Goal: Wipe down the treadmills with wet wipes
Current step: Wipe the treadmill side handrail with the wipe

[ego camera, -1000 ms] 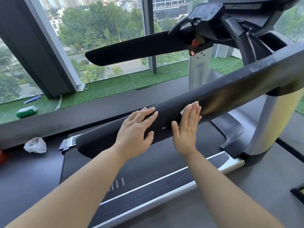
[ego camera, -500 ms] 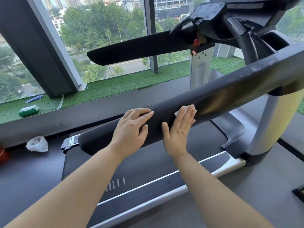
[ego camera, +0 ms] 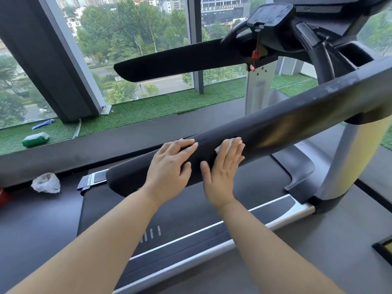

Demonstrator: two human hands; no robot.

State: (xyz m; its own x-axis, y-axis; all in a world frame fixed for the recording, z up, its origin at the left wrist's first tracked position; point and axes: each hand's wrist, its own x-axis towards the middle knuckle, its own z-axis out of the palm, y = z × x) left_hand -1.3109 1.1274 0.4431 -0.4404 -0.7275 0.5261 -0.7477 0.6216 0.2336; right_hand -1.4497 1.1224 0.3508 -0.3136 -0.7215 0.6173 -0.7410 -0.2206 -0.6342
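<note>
The treadmill's near black handrail (ego camera: 286,122) runs from lower left to upper right across the head view. My right hand (ego camera: 222,172) lies flat on its side and presses a white wet wipe (ego camera: 222,145) against it; only the wipe's edge shows past my fingers. My left hand (ego camera: 169,168) rests flat on the same rail just to the left, fingers apart, holding nothing. The far handrail (ego camera: 180,60) and the console (ego camera: 273,20) with a red safety clip (ego camera: 255,55) lie beyond. The black running belt (ego camera: 191,209) is below my arms.
A green pack of wipes (ego camera: 35,140) and a blue tube (ego camera: 43,124) lie on the artificial grass by the window. A crumpled white plastic bag (ego camera: 45,183) sits on the dark floor left of the treadmill. The silver upright post (ego camera: 347,164) stands at right.
Both hands slid left and down along the near handrail over the first half second, the right one dragging the wipe. They have hardly moved since.
</note>
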